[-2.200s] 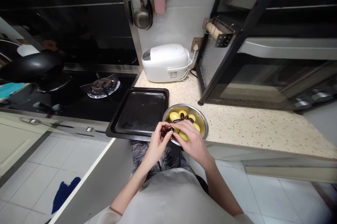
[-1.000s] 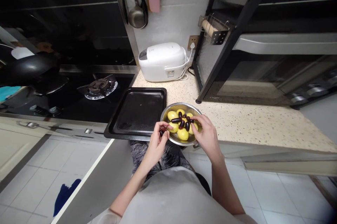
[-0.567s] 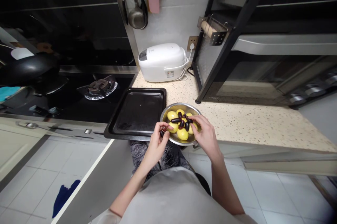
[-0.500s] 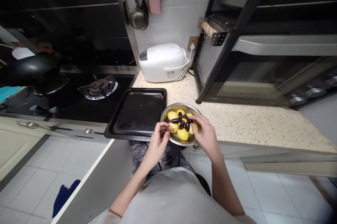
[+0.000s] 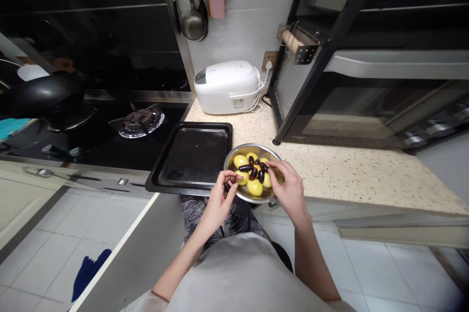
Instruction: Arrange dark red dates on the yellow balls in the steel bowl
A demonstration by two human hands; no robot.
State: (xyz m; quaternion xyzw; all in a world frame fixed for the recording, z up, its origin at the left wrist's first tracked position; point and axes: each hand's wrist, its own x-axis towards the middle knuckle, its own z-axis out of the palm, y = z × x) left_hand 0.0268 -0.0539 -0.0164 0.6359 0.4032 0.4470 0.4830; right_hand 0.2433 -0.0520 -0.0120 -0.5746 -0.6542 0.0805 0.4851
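Note:
A metal bowl (image 5: 245,197) at the counter's front edge holds several yellow lemons (image 5: 255,187). On top of them lie several long, dark purple grapes (image 5: 245,168). At the bowl's left rim, my left hand (image 5: 219,197) is curled closed around a couple of dark grapes (image 5: 232,180), partly hidden by the fingers. Over the right side of the bowl, my right hand (image 5: 287,185) has thumb and fingers pinched at a dark grape (image 5: 266,169) among the fruit.
A black baking tray (image 5: 194,153) sits left of the bowl, partly over the counter edge. Behind stands a white appliance (image 5: 227,88) with a cord. An oven (image 5: 351,107) in a black rack is at right, a gas burner (image 5: 141,120) and black wok (image 5: 44,92) at left.
The view has shifted very slightly. Both hands stay at the bowl in nearly the same pose, with the right fingers moved a touch at the grapes.

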